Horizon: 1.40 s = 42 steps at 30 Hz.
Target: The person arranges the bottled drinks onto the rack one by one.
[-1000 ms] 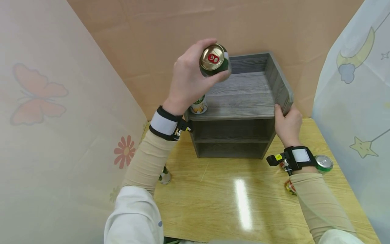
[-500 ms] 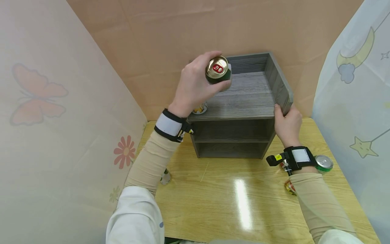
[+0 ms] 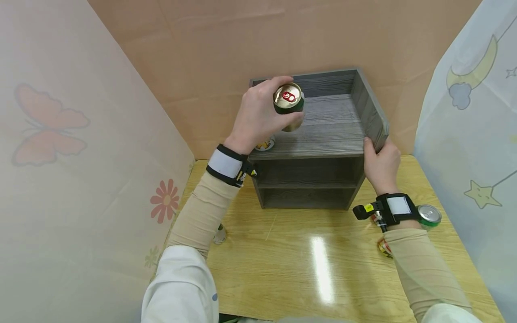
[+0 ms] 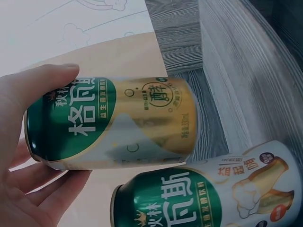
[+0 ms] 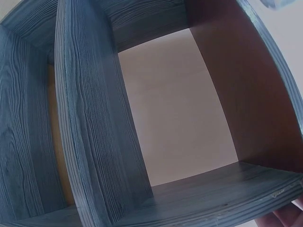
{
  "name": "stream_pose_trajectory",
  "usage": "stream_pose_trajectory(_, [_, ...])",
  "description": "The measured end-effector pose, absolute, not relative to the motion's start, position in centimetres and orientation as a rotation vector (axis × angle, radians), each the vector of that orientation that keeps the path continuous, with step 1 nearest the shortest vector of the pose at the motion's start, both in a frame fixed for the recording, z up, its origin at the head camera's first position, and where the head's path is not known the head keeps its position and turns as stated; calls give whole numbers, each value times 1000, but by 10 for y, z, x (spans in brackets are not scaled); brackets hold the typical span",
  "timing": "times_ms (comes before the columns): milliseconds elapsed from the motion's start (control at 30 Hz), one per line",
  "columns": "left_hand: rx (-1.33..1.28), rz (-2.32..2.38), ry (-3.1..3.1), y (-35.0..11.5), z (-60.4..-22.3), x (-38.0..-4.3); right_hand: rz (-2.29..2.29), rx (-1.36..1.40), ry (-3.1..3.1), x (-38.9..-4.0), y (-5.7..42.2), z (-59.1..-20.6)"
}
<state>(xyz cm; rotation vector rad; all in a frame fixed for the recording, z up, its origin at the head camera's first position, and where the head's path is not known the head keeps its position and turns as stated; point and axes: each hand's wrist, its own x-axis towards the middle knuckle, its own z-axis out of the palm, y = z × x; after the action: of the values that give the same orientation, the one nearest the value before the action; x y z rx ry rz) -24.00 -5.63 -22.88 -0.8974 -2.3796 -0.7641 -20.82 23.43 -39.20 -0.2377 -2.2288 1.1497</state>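
My left hand (image 3: 258,112) grips a green and gold drink can (image 3: 288,98) near its top, thumb on one side and fingers on the other. The can is held upright over the top of a grey wood-grain shelf unit (image 3: 323,128). In the left wrist view its base ends short of the base of a second green and white can (image 4: 208,194), which stands on the top shelf at the left, mostly hidden by my hand in the head view. My right hand (image 3: 383,163) holds the front edge of the unit's right side panel.
On the wooden table (image 3: 278,269), a can (image 3: 220,235) stands left, partly behind my forearm. At right are a green can (image 3: 429,215) and a red and yellow can (image 3: 385,248), partly covered by my arm. Printed sheets hang on both sides.
My left hand has come down and slightly right with the can, lowering it toward the top shelf. The right hand keeps its hold on the side panel.
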Motion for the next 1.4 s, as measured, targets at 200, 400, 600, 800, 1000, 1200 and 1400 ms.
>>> stream_pose_trajectory(200, [-877,-767,-2459,-56,-233,-242,1149,-228,-2229,-208,233,-391])
stream_pose_trajectory(400, [-857,-766,-2519,-55,-235,-244,1152,-242,-2237,-208,232,-392])
stream_pose_trajectory(600, [-839,-733,-2577,-56,-236,-244,1164,-241,-2246,-208,231,-391])
stream_pose_trajectory(800, [-834,-695,-2644,-54,-238,-245,1157,-228,-2226,-208,232,-391])
stream_pose_trajectory(1000, [-811,-643,-2697,-51,-239,-246,1153,-217,-2224,-207,233,-391])
stream_pose_trajectory(1200, [-789,-552,-2744,-49,-239,-248,1171,-216,-2228,-207,233,-391])
stream_pose_trajectory(1400, [-780,-456,-2763,-47,-242,-251,1168,-221,-2224,-207,233,-392])
